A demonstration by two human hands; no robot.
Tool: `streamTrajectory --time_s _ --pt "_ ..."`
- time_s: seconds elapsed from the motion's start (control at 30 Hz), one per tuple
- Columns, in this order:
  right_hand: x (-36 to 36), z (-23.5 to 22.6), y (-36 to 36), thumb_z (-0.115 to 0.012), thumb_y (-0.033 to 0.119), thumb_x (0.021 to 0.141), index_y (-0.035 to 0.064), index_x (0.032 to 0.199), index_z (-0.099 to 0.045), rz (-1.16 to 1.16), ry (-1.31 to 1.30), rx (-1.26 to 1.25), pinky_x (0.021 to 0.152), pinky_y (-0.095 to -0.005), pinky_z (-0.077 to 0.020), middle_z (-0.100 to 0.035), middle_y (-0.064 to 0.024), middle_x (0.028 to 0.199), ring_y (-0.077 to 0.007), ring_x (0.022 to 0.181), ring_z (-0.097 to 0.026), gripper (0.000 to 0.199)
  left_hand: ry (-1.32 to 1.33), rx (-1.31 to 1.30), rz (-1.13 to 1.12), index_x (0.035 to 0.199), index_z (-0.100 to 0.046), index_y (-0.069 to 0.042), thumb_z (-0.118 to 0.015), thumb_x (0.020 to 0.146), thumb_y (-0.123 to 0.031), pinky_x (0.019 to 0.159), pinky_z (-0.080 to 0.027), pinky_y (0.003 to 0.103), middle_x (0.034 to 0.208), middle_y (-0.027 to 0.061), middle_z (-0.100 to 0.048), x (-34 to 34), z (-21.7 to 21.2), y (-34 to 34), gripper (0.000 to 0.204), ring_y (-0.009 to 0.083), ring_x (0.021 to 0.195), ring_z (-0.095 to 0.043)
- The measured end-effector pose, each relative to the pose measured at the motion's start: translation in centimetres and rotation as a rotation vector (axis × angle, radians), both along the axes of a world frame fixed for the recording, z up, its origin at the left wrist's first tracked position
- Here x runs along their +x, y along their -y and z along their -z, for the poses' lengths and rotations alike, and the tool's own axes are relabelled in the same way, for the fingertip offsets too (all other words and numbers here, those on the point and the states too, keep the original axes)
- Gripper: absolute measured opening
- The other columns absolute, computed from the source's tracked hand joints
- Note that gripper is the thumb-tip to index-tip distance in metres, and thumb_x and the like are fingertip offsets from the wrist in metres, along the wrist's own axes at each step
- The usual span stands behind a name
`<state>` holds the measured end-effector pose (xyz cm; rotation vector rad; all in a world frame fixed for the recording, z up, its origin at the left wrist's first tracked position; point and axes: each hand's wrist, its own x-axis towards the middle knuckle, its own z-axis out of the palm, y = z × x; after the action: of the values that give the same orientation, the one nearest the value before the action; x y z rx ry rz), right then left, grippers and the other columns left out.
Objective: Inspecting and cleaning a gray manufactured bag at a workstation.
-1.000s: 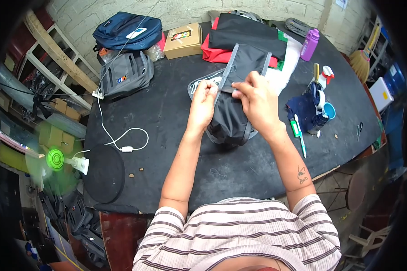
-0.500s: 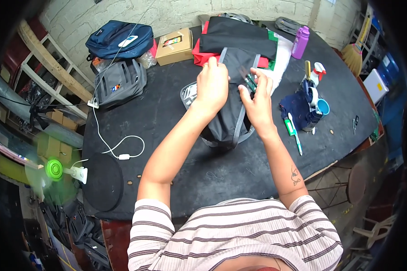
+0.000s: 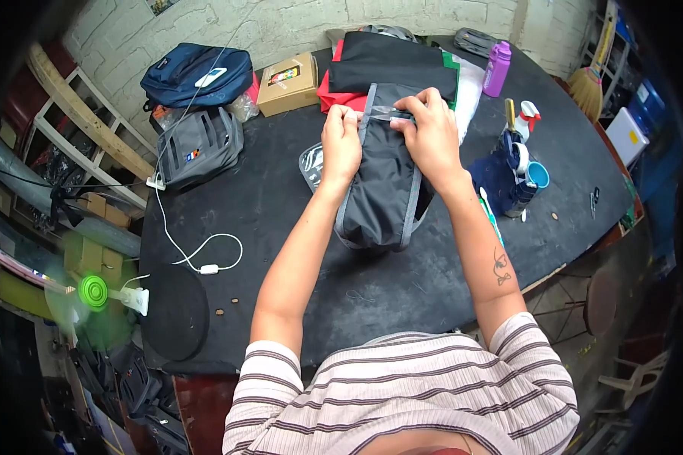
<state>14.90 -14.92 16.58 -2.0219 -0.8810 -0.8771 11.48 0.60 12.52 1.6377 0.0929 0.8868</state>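
A black fabric bag (image 3: pixel 383 189) with grey edging stands on the black-topped table in front of me. My left hand (image 3: pixel 341 150) is closed in a pinch on the bag's left edging, near its far end. My right hand (image 3: pixel 435 135) is closed around a small pair of thread snips (image 3: pixel 383 114). Their metal blades point left, at the edging beside my left fingertips; most of the handle is hidden in my palm. Whether the blades touch a thread is too small to tell. A clear-windowed panel (image 3: pixel 311 167) shows beside the bag, left of my left wrist.
Folded black and red fabric (image 3: pixel 395 64) lies behind the bag, near a cardboard box (image 3: pixel 290 85). Blue and grey backpacks (image 3: pixel 199 144) sit far left. At right are a purple bottle (image 3: pixel 497 70), a spray bottle (image 3: pixel 527 119) and a blue cup (image 3: pixel 538 175). A green fan (image 3: pixel 93 292) spins at left.
My right hand has moved up and turned inward, bringing the snips' blades from above the bag's right side to its left edging. My left hand has lowered slightly along that edge.
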Motion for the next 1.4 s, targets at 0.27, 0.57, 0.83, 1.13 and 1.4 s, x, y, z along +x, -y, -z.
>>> streamTrajectory --time_s 0.27,0.57,0.83,1.13,1.4 --pt "0.4 0.2 -0.8 -0.074 0.018 0.068 0.0087 0.082 -0.067 0.024 0.040 -0.061 0.071 -0.0381 -0.0390 -0.051 -0.0062 0.088 -0.0248 0.086 -0.053 0.018 0.047 0.022 0.039 0.088 -0.051 -0.002 -0.043 0.099 -0.013 0.070 -0.046 0.022 0.086 0.0035 -0.061 -0.2 0.5 0.1 0.017 0.0067 0.075 -0.054" --pt "-0.1 0.5 0.4 -0.073 0.015 0.069 0.0085 0.084 -0.067 -0.098 -0.013 0.011 0.072 -0.0373 -0.0378 -0.052 -0.0058 0.089 -0.0247 0.085 -0.053 0.017 0.042 -0.028 0.038 0.088 -0.051 -0.002 -0.043 0.099 -0.014 0.069 -0.045 0.023 0.085 0.0037 -0.061 -0.5 0.0 0.2 0.018 0.0066 0.074 -0.053" --pt "-0.7 -0.1 0.0 -0.073 0.013 0.068 0.0079 0.083 -0.067 -0.045 0.131 -0.095 0.072 -0.0369 -0.0375 -0.051 -0.0060 0.089 -0.0240 0.085 -0.053 0.017 0.038 0.161 -0.017 0.088 -0.054 -0.001 -0.044 0.099 -0.015 0.066 -0.042 0.021 0.081 0.0014 -0.059 -1.0 -0.2 0.5 0.020 0.0050 0.070 -0.049" --pt "-1.4 0.0 0.6 -0.073 0.011 0.067 0.0077 0.083 -0.067 -0.107 0.081 -0.032 0.074 -0.0362 -0.0376 -0.052 -0.0054 0.091 -0.0242 0.085 -0.053 0.017 0.033 0.083 0.012 0.087 -0.051 -0.001 -0.041 0.100 -0.016 0.068 -0.047 0.023 0.089 0.0059 -0.063 -1.2 -0.2 0.0 0.023 0.0072 0.075 -0.056" --pt "-1.3 0.3 0.4 -0.074 0.011 0.066 0.0075 0.082 -0.067 -0.077 0.083 -0.023 0.073 -0.0360 -0.0375 -0.053 -0.0053 0.091 -0.0242 0.084 -0.053 0.017 0.069 0.139 -0.048 0.095 -0.059 -0.001 -0.043 0.100 -0.019 0.061 -0.041 0.022 0.078 0.0013 -0.057 -1.4 -0.2 0.6 0.025 0.0060 0.067 -0.047"
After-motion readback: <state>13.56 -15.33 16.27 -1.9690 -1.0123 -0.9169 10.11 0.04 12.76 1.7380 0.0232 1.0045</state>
